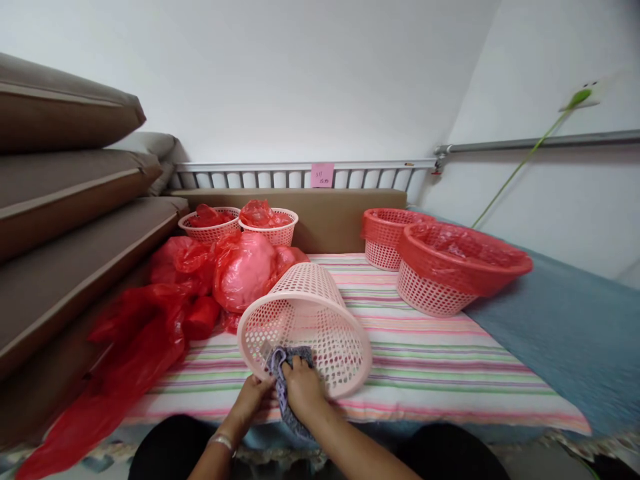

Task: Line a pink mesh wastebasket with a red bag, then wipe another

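A pale pink plastic basket (325, 320), its wall full of small holes below a smooth, wide rim (367, 353), lies on its side midway along the striped sheet (440, 360), mouth toward the sheet's near edge. The left hand (256, 392) pinches the rim; the right hand (303, 387) clutches a crumpled grey-purple rag (284, 397) inside.

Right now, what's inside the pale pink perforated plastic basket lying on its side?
Part of a bunched grey-purple cloth, with the right hand on it; the part of the basket beneath them is hidden.
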### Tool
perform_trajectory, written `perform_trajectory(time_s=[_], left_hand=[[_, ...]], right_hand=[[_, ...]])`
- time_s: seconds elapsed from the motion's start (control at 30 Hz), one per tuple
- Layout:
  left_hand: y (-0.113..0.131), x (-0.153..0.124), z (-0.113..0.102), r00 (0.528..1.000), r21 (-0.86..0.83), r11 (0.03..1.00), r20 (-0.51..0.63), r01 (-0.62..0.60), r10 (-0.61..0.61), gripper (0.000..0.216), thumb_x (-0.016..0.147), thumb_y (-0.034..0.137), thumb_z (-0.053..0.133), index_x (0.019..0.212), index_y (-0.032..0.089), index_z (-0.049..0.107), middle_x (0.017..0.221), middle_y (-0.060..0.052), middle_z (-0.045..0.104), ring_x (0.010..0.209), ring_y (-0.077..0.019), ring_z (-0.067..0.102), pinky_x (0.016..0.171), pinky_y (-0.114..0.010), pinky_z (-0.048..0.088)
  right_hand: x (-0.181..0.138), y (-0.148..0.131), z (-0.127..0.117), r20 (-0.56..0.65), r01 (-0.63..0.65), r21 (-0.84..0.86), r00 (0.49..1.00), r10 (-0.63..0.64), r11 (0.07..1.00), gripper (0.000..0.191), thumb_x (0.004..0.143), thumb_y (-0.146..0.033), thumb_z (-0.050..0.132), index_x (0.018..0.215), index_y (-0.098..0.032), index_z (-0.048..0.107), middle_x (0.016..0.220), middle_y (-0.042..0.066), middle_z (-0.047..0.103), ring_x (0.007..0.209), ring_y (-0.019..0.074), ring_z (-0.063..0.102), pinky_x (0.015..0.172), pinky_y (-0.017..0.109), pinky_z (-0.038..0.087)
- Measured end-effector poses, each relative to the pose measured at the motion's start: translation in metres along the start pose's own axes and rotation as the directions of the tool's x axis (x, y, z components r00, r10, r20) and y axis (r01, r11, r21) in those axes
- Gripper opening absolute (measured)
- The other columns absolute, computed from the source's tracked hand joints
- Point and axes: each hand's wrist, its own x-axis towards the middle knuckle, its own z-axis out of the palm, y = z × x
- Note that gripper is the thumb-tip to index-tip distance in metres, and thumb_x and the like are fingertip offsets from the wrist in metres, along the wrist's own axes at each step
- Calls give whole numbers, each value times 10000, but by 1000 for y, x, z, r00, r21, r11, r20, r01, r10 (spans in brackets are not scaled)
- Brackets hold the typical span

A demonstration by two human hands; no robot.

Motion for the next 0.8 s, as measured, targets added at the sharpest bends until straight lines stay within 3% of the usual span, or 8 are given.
perform_trajectory(time_s=[0.17,0.3,0.37,0.47,0.53,0.6,0.67,0.8], left_hand=[[6,-12,2,997,-35,998,-65,-44,42,374,685,491,686,771,150,559,536,19,629,495,-151,634,546,-300,524],[13,-23,-2,985,-19,996,-153,-83,79,500,536,559,743,776,161,559,600,-35,682,469,-208,651,434,-294,489],[19,-27,-5,971,-20,990,-197,-142,136,508,504,532,770,792,165,567,698,-54,711,530,-210,668,450,-280,490],[31,-29,-2,947,-59,965,-215,-256,238,527,504,443,805,906,170,602,933,-84,722,847,-237,679,642,-274,524],[40,-30,5,945,-109,947,-164,-301,282,557,560,396,790,1036,168,612,1098,-100,684,1040,-249,613,806,-286,497],[46,-31,15,950,-166,936,-83,-312,302,565,622,375,755,1123,163,601,1167,-106,654,1100,-253,578,887,-305,462],[50,-30,24,954,-210,932,-20,-295,298,552,645,362,738,1137,149,606,1113,-113,680,1036,-256,612,867,-323,469],[51,-27,37,968,-250,939,24,-237,251,482,625,331,753,1054,138,646,808,-70,733,724,-216,662,676,-307,489]], right_hand=[[-6,9,2,-21,29,-7,999,-29,1000,292,842,-107,384,1030,-221,577,1008,101,584,894,247,573,682,335,468],[-7,23,1,-29,48,-14,998,-49,999,297,830,-103,392,1024,-224,581,989,102,584,873,244,571,672,326,459],[-7,31,1,-34,59,-16,998,-59,998,299,830,-108,394,1030,-233,579,986,99,580,875,240,566,676,321,452],[-7,40,3,-37,75,-16,996,-76,997,300,830,-117,398,1038,-245,573,989,93,572,877,239,559,673,316,444],[-7,43,5,-36,82,-14,996,-82,997,302,832,-124,395,1047,-249,567,990,90,566,867,238,558,662,311,438],[-7,45,6,-36,83,-12,996,-84,996,314,836,-127,389,1067,-254,559,995,89,561,869,237,555,657,304,430],[-7,47,7,-35,87,-8,996,-87,996,330,834,-122,386,1082,-261,554,995,86,558,875,231,551,663,295,420],[-9,57,6,-35,103,7,994,-102,995,340,832,-124,379,1087,-265,553,993,78,551,871,216,546,677,283,403]])
